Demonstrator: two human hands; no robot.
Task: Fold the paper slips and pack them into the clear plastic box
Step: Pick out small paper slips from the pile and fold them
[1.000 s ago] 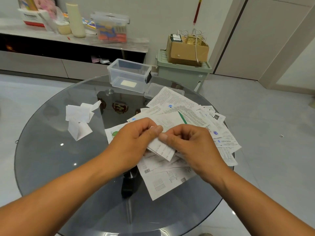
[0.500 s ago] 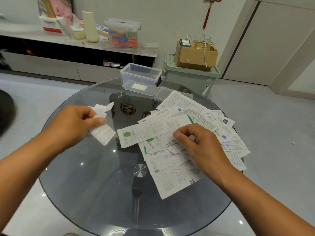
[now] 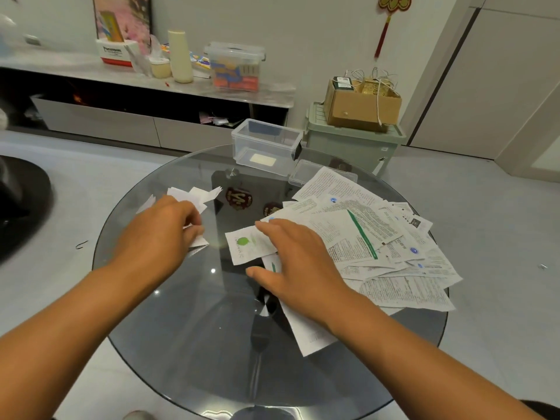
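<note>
Paper slips: a loose heap [image 3: 372,237] of printed sheets lay spread over the table's 3 o'clock half, overlapping one another.
Top slip: a slip with a green leaf mark [image 3: 247,245] sat at the heap's 9 o'clock edge, near the table's centre.
Right hand: the right hand [image 3: 295,262] lay flat on the heap, fingers straight and spread, fingertips pressing on the leaf-marked slip, thumb out toward 8 o'clock.
Folded slips: a small white pile [image 3: 194,197] lay at the table's 10 o'clock.
Left hand: the left hand [image 3: 160,234] rested over that pile, fingers curled on a folded slip [image 3: 198,242] beneath them.
Clear plastic box: the box [image 3: 266,147] stood open at the table's 12 o'clock edge, well apart from both hands, with one pale slip [image 3: 263,159] on its floor.
Lid: a clear lid [image 3: 304,174] lay just beside the box, partly under the heap.
Table: round dark glass table [image 3: 181,344].
</note>
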